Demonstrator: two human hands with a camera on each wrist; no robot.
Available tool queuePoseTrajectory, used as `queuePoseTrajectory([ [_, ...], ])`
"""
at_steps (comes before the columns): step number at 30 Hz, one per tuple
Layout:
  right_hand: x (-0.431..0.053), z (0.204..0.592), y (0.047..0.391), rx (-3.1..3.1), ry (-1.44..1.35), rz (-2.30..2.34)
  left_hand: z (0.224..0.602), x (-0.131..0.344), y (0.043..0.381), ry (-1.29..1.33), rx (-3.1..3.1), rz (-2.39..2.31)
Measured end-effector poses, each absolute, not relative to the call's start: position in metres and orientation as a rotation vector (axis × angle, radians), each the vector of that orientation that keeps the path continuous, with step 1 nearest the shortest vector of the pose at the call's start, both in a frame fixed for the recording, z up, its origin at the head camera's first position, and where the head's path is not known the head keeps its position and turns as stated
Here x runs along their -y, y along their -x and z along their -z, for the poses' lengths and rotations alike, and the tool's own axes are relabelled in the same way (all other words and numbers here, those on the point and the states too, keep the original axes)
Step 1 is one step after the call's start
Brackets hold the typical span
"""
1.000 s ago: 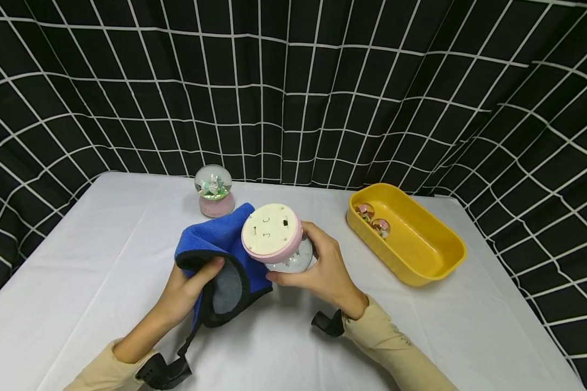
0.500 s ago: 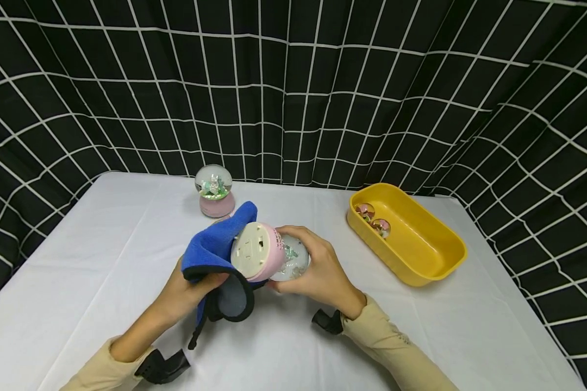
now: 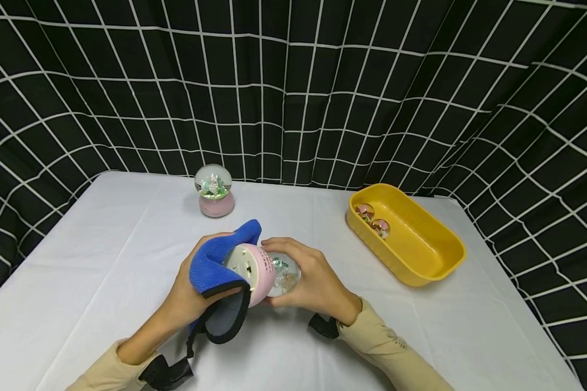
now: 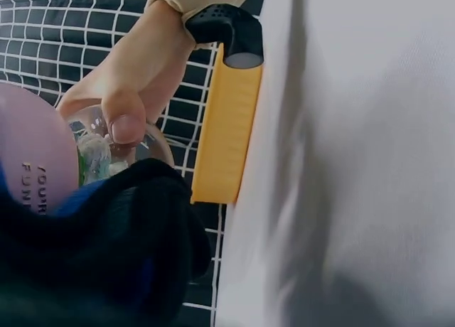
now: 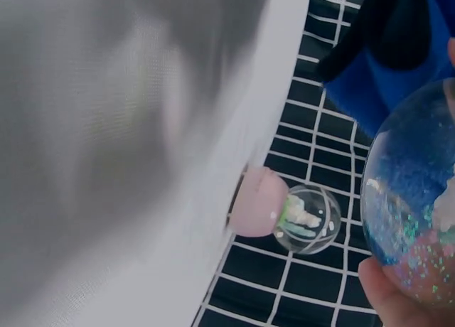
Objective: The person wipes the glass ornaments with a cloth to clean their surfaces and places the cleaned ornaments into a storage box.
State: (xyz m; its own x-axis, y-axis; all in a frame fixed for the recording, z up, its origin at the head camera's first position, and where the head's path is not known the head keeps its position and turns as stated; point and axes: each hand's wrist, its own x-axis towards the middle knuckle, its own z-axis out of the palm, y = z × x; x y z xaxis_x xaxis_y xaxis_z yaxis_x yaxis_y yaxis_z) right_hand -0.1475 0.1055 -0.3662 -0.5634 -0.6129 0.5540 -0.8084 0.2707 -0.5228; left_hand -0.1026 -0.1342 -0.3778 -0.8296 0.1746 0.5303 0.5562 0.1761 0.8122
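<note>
the left hand (image 3: 183,296) grips a blue cloth (image 3: 215,266) with black edging, fingers bent round it, and holds it against the pale underside and pink base of a snow globe (image 3: 264,274); the right hand (image 3: 320,279) has its fingers clamped on the clear dome; the globe lies tipped sideways between the hands, above the white-covered bench (image 3: 88,260), base towards the left hand; a second snow globe (image 3: 214,190) stands upright farther back; to the right, a yellow tub (image 3: 420,241) holds two small round ornaments (image 3: 380,227) near its left wall.
</note>
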Motion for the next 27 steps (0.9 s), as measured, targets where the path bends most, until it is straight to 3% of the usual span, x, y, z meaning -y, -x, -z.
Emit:
queuePoseTrajectory([
  [11, -0.104, 0.367, 0.148, 2.302, -1.358, -1.186, 0.375, 0.135, 0.105, 0.629, 2.015, 1.698],
  [17, -0.105, 0.367, 0.148, 2.336, -1.264, -1.201, 0.372, 0.144, 0.103, 0.785, 2.185, 1.849],
  [21, -0.105, 0.367, 0.148, 2.341, -1.263, -1.214, 0.373, 0.144, 0.104, 0.869, 2.251, 1.739],
  [27, -0.104, 0.369, 0.147, 2.336, -1.333, -1.196, 0.379, 0.137, 0.106, 0.793, 2.119, 1.631],
])
